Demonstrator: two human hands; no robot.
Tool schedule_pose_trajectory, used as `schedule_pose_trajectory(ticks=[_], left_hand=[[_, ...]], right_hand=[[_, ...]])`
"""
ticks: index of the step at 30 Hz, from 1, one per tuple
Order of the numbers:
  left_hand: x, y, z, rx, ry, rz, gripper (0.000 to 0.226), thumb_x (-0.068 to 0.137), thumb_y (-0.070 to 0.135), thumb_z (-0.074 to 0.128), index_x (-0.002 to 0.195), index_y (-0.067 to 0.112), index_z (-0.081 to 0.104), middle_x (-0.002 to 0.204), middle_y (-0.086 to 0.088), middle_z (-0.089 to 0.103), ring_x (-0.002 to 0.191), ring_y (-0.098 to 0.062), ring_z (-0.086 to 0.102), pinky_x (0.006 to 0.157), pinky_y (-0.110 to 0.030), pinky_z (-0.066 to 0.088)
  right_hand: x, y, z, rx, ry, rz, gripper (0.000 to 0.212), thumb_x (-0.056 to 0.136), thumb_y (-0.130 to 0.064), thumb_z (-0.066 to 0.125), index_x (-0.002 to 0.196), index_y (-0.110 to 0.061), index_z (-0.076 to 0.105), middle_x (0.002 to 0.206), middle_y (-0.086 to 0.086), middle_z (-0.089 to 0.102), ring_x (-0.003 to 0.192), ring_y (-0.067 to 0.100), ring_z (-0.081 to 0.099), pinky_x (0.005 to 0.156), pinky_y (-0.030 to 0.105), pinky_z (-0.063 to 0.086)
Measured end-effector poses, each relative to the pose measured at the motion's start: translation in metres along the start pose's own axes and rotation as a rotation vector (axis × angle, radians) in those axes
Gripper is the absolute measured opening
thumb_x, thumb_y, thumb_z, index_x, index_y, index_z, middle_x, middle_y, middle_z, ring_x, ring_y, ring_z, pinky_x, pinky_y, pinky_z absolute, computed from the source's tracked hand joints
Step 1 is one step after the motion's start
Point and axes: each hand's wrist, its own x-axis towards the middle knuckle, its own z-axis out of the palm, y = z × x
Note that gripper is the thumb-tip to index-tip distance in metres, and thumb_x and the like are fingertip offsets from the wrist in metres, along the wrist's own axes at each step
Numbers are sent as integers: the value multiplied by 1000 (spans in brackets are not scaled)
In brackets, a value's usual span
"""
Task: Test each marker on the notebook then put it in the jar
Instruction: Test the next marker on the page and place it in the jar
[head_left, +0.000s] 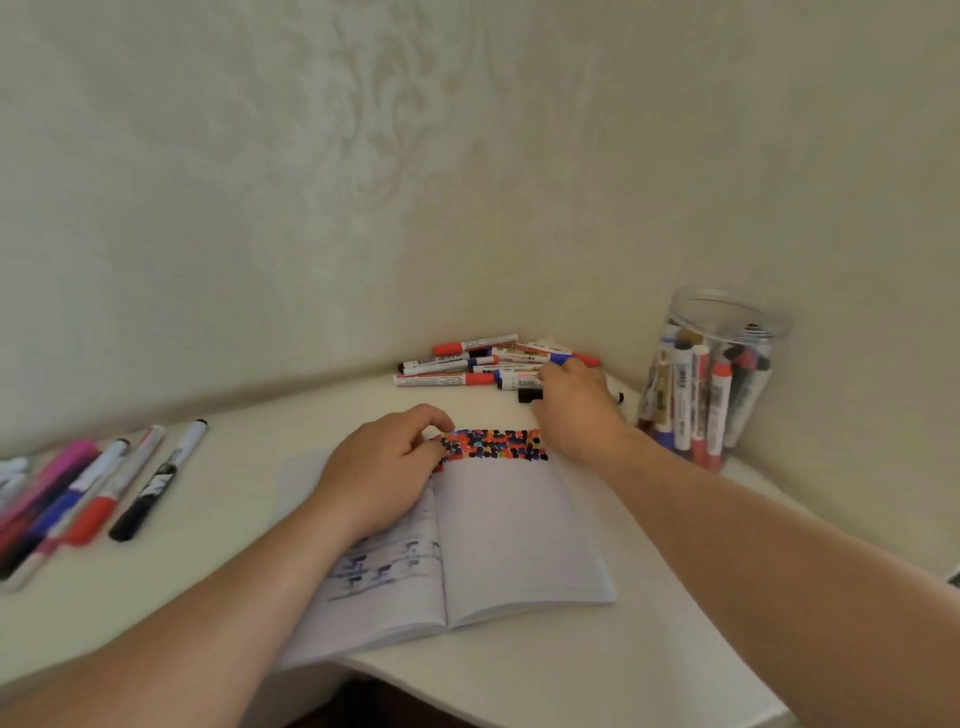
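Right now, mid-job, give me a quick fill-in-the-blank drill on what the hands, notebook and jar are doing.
1. The left hand rests on the open ____.
2. The right hand reaches into the pile of markers at the table's far ____.
3. The clear jar stands to the ____ of the notebook.
4. Colored test dots cover the ____ edge of the right page.

Missing: notebook; corner; right; top
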Motion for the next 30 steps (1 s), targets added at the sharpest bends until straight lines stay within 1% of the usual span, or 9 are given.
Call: schedule_pose_trajectory(ticks=[6, 8, 10, 14, 17, 21, 24, 27, 30], left_hand=[[-1, -2, -1, -11, 0, -17, 21, 102, 31, 52, 115, 45, 60, 84, 15, 68, 82, -4, 60, 75, -32, 47], [-1, -1, -2, -28, 5, -18, 19, 103, 34, 51, 114, 46, 61, 84, 15, 68, 82, -4, 61, 76, -32, 48], [-3, -1, -2, -70, 19, -5, 16, 104, 41, 48, 111, 46, 62, 84, 15, 68, 81, -4, 62, 77, -33, 49], [-5, -3, -2, -215, 63, 53, 17, 102, 54, 52, 102, 44, 66, 83, 12, 71, 78, -6, 63, 79, -36, 53], [-6, -6, 0, -223, 55, 76, 18, 95, 59, 59, 100, 44, 69, 80, 12, 72, 72, -6, 64, 77, -39, 55], [-4, -8, -1, -204, 36, 87, 11, 100, 43, 64, 97, 39, 74, 82, 19, 73, 78, -3, 67, 80, -34, 55], [-4, -7, -2, -232, 49, 90, 11, 99, 41, 64, 94, 37, 73, 83, 16, 73, 75, -5, 65, 75, -30, 53], [-5, -9, 0, -195, 32, 103, 11, 98, 42, 64, 92, 38, 72, 83, 14, 72, 75, -9, 64, 75, -36, 54], [-3, -11, -1, -174, 1, 99, 9, 98, 45, 64, 96, 42, 72, 85, 16, 72, 79, -9, 63, 78, -41, 54]], right_hand=[[7, 8, 0, -6, -46, 6, 31, 105, -40, 56, 126, -18, 62, 137, 10, 49, 130, 32, 41, 104, 46, 44], [-4, 3, -8, 26, 67, -113, 24, 106, -40, 55, 121, -22, 59, 128, 3, 56, 126, 29, 44, 100, 48, 43], [-21, -8, -17, 109, 146, -285, 18, 106, -36, 56, 118, -23, 56, 111, -1, 62, 111, 27, 55, 87, 44, 47], [-50, -25, -21, 179, 82, -576, 24, 101, -39, 64, 121, -24, 65, 98, 0, 68, 94, 26, 62, 74, 43, 49], [-48, -26, -12, 196, 104, -573, 33, 99, -51, 62, 112, -21, 72, 91, 2, 71, 87, 26, 63, 72, 41, 47], [-43, -28, 1, 170, 94, -572, 52, 99, -64, 39, 98, -21, 68, 85, -3, 67, 81, 24, 62, 71, 43, 48], [-41, -28, 4, 204, 71, -581, 48, 99, -61, 34, 105, -25, 65, 92, -4, 67, 84, 21, 59, 71, 42, 49], [-43, -28, 3, 183, 25, -574, 54, 96, -68, 26, 108, -31, 63, 90, -7, 68, 83, 21, 60, 68, 42, 52], [-44, -24, 5, 109, 4, -551, 57, 95, -74, 24, 122, -40, 61, 94, -6, 72, 87, 22, 64, 68, 38, 52]])
